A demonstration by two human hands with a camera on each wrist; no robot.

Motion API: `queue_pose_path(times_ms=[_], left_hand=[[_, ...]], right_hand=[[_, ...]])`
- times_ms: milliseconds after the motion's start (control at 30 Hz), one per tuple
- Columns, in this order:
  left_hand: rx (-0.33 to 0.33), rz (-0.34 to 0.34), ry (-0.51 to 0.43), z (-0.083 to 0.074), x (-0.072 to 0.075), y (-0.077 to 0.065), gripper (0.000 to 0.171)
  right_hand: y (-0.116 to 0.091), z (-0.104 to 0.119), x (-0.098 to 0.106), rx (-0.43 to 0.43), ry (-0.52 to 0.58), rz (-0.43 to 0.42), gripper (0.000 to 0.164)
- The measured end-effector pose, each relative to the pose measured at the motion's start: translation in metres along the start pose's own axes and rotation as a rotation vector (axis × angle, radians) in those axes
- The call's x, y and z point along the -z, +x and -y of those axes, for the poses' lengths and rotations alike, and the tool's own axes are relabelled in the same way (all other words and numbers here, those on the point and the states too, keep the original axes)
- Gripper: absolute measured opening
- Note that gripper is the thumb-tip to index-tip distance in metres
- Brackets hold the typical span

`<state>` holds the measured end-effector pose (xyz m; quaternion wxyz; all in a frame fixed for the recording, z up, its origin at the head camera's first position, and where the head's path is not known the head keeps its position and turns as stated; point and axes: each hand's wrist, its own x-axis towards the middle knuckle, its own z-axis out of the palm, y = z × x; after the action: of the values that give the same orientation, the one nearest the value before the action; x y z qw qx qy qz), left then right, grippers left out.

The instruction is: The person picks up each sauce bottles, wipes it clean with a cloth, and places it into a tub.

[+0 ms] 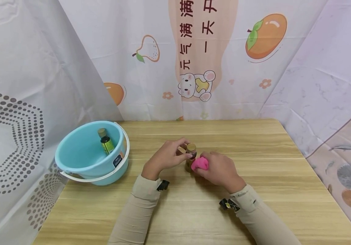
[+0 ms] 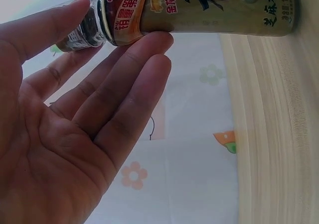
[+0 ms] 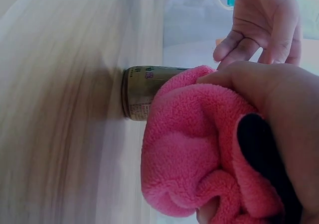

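Note:
A small sesame oil bottle (image 1: 191, 154) with a gold cap stands upright on the wooden table; its printed label (image 2: 214, 7) fills the top of the left wrist view. My left hand (image 1: 170, 154) holds the bottle's neck between thumb and fingers, the other fingers stretched out beside it. In my right hand (image 1: 221, 170) is a bunched pink plush cloth (image 1: 200, 163), gripped against the bottle's right side. Seen from the right wrist, the cloth (image 3: 184, 139) hides much of the bottle, leaving its lower part (image 3: 144, 92) visible.
At the left of the table stands a light blue bucket (image 1: 80, 168) with a white handle (image 1: 123, 163). Another dark bottle (image 1: 106, 141) with a gold cap and green label leans inside it. Printed curtains (image 1: 150, 78) hang behind the table.

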<state>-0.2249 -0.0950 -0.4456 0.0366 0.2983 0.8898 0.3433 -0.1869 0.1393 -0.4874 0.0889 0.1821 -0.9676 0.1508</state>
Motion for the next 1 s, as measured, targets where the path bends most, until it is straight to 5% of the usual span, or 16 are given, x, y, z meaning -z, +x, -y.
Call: queue_pose_path(times_ms=[1000], left_hand=[[0.008,-0.018,0.006,0.000,0.000,0.000,0.033]], right_hand=[[-0.001,0.001,0.014,0.053,0.045,-0.133,0.044]])
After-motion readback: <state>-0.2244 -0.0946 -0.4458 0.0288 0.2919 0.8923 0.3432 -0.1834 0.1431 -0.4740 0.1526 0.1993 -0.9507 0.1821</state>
